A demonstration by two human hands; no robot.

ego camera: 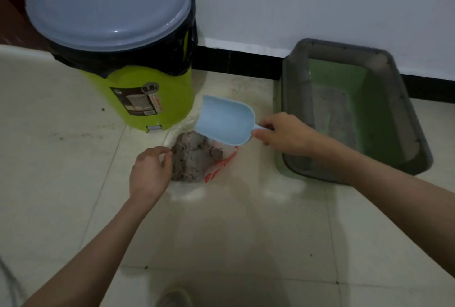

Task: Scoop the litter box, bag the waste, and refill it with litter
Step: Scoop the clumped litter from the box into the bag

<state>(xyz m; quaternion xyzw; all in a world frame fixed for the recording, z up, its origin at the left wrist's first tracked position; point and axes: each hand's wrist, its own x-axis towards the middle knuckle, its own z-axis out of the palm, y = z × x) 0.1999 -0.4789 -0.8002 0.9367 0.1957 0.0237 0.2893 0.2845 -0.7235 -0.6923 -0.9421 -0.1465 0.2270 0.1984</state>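
— Right hand [283,134] pinches the stub handle of the blue scoop [225,122], thumb and fingers curled round it. Why hold it over there?

— My guess is that it hangs just above the plastic bag [221,163] so anything tipped out lands inside. The scoop's bowl looks empty, its mouth pointing far and left toward the bin.

— And the left hand [150,173]?

— Its fingers are curled, pinching the bag's near-left edge, probably to keep the mouth open and steady on the floor [73,159].

— What's in the bag?

— 1 grey heap of clumped waste [194,159], filling most of it. Red print shows on its right side.

— And the litter box [354,109]?

— It sits on the right against the wall: a green tray under a grey rim, with only a thin grey layer of litter on its bottom. Scooping looks nearly done; refilling has not begun.

— The bin?

— 1 green pedal bin [147,99], far left of the bag, with its grey lid [108,3] down and a black liner showing. I cannot tell what it holds.
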